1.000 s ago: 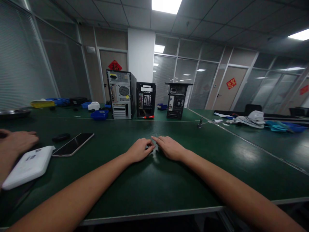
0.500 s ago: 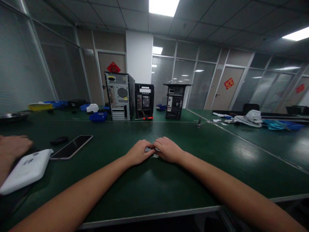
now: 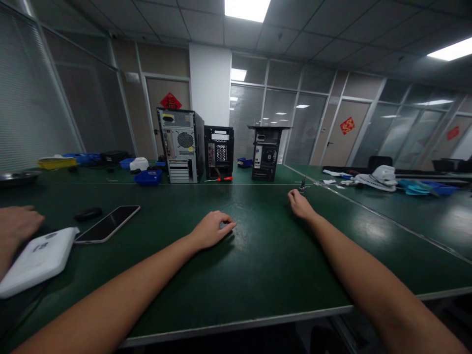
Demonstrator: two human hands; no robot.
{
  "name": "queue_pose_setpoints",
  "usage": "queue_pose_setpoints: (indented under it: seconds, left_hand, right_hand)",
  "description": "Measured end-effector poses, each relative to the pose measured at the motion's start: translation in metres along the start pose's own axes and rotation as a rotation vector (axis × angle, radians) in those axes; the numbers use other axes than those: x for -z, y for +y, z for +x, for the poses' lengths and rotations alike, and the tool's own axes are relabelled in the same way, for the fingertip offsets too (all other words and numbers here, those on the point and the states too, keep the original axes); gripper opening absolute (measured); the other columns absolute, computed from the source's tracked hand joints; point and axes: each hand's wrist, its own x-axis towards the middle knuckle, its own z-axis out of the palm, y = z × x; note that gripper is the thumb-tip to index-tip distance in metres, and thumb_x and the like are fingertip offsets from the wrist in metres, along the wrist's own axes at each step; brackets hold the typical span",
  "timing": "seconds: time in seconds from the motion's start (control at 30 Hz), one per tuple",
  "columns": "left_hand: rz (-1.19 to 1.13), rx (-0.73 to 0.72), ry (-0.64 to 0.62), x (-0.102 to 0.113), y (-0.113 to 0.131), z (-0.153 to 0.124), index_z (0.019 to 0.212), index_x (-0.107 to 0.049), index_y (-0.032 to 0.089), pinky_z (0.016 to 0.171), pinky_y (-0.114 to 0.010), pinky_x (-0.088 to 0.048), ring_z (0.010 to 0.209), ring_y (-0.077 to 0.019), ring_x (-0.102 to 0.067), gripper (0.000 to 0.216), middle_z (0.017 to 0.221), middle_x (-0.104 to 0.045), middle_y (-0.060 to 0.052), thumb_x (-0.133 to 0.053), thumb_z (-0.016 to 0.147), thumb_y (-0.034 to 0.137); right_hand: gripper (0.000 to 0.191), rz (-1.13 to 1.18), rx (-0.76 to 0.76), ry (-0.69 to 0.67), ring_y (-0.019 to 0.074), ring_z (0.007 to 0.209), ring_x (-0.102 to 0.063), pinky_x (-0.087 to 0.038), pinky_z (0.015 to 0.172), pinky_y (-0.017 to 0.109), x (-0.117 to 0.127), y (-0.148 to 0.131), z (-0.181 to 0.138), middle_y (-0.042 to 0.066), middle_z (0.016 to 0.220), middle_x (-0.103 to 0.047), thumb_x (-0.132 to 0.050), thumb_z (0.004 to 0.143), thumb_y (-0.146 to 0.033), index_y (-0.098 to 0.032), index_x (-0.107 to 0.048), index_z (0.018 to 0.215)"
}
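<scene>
My left hand point(image 3: 212, 228) rests palm down on the green table point(image 3: 258, 265), fingers curled under; whatever is beneath them is hidden. My right hand point(image 3: 300, 204) is stretched out to the right and farther back, fingers curled, close to a small dark metal object point(image 3: 302, 186) standing at the seam between two tables. I cannot see whether that hand holds anything. The whitish scrap that lay between my hands is out of sight.
Another person's hand point(image 3: 16, 223) lies at the left edge beside a white device point(image 3: 37, 260). A phone point(image 3: 106, 223) and a small black object point(image 3: 87, 214) lie nearby. Three computer cases point(image 3: 180, 145), a red screwdriver point(image 3: 224, 179) and a blue tray point(image 3: 147, 177) stand at the back.
My hands were together over a small whitish scrap. The right hand has since moved away to the right and back toward the small dark object; the left has stayed put.
</scene>
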Motion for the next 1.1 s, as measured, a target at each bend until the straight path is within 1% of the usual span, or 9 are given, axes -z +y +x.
queue_pose_setpoints:
  seconds: [0.1, 0.2, 0.37, 0.47, 0.53, 0.6, 0.7, 0.9, 1.1]
  left_hand:
    - [0.007, 0.005, -0.012, 0.0, 0.001, 0.0, 0.098, -0.076, 0.019, 0.086, -0.032, -0.047, 0.094, -0.0216, -0.065, 0.028, 0.098, -0.075, -0.006, -0.055, 0.096, 0.038]
    - [0.003, 0.007, -0.018, 0.001, 0.001, 0.0, 0.099, -0.076, 0.019, 0.085, -0.032, -0.048, 0.093, -0.0217, -0.065, 0.029, 0.098, -0.075, -0.006, -0.054, 0.096, 0.038]
    - [-0.002, -0.004, -0.008, -0.001, -0.002, 0.001, 0.098, -0.077, 0.02, 0.085, -0.032, -0.048, 0.093, -0.0216, -0.065, 0.03, 0.097, -0.075, -0.006, -0.054, 0.096, 0.039]
    - [0.008, -0.01, -0.001, -0.003, -0.006, 0.001, 0.097, -0.076, 0.02, 0.085, -0.032, -0.048, 0.092, -0.0216, -0.065, 0.029, 0.097, -0.075, -0.006, -0.054, 0.096, 0.039]
    - [0.011, -0.012, 0.005, -0.004, -0.008, 0.001, 0.097, -0.076, 0.02, 0.085, -0.032, -0.048, 0.092, -0.0214, -0.065, 0.029, 0.097, -0.075, -0.006, -0.055, 0.096, 0.039]
    - [0.013, -0.015, 0.01, -0.005, -0.009, 0.001, 0.097, -0.076, 0.019, 0.085, -0.032, -0.047, 0.092, -0.0211, -0.065, 0.029, 0.096, -0.075, -0.006, -0.054, 0.096, 0.038]
    - [0.015, -0.016, 0.016, -0.005, -0.01, 0.001, 0.097, -0.076, 0.02, 0.084, -0.032, -0.047, 0.092, -0.0211, -0.065, 0.029, 0.096, -0.075, -0.006, -0.055, 0.096, 0.038]
    - [0.01, -0.013, 0.012, -0.006, -0.01, 0.002, 0.096, -0.077, 0.021, 0.085, -0.031, -0.048, 0.092, -0.0217, -0.065, 0.029, 0.096, -0.075, -0.006, -0.055, 0.096, 0.04]
    - [0.006, -0.008, 0.011, -0.006, -0.01, 0.001, 0.096, -0.077, 0.021, 0.086, -0.031, -0.048, 0.092, -0.0216, -0.065, 0.029, 0.096, -0.075, -0.006, -0.055, 0.096, 0.04]
  right_hand:
    - [0.027, 0.016, -0.146, 0.02, 0.0225, 0.08, -0.063, -0.046, 0.075, 0.033, 0.003, 0.03, 0.005, 0.011, 0.089, -0.07, -0.037, 0.098, -0.032, -0.017, -0.06, 0.1]
    - [0.029, 0.023, -0.18, 0.03, 0.0222, 0.084, -0.065, -0.048, 0.078, 0.032, 0.006, 0.039, 0.008, 0.011, 0.092, -0.073, -0.04, 0.095, -0.031, -0.018, -0.066, 0.09]
    - [0.035, 0.081, -0.17, 0.144, 0.0239, 0.099, -0.067, -0.048, 0.088, 0.034, 0.023, 0.039, 0.014, 0.01, 0.107, -0.074, -0.047, 0.093, -0.04, -0.018, -0.073, 0.099]
    - [0.035, 0.203, -0.108, 0.237, 0.0241, 0.097, -0.069, -0.05, 0.09, 0.035, 0.037, 0.044, 0.013, 0.011, 0.106, -0.076, -0.061, 0.085, -0.042, -0.017, -0.074, 0.106]
    - [0.039, 0.246, -0.072, 0.254, 0.0237, 0.096, -0.07, -0.051, 0.09, 0.036, 0.045, 0.05, 0.011, 0.011, 0.105, -0.076, -0.065, 0.082, -0.04, -0.017, -0.073, 0.112]
    - [0.039, 0.222, -0.063, 0.241, 0.0241, 0.095, -0.071, -0.051, 0.09, 0.038, 0.05, 0.056, 0.008, 0.011, 0.102, -0.077, -0.062, 0.084, -0.04, -0.017, -0.072, 0.113]
    - [0.037, 0.108, -0.067, 0.181, 0.0259, 0.094, -0.07, -0.05, 0.09, 0.04, 0.054, 0.061, 0.006, 0.01, 0.096, -0.077, -0.058, 0.087, -0.044, -0.017, -0.075, 0.106]
    - [0.037, -0.007, -0.099, 0.064, 0.026, 0.087, -0.069, -0.051, 0.08, 0.038, 0.054, 0.06, 0.002, 0.011, 0.093, -0.076, -0.067, 0.079, -0.053, -0.02, -0.077, 0.092]
    - [0.041, -0.046, -0.094, 0.061, 0.0259, 0.084, -0.07, -0.051, 0.076, 0.036, 0.057, 0.055, -0.003, 0.01, 0.087, -0.076, -0.066, 0.077, -0.059, -0.021, -0.078, 0.086]
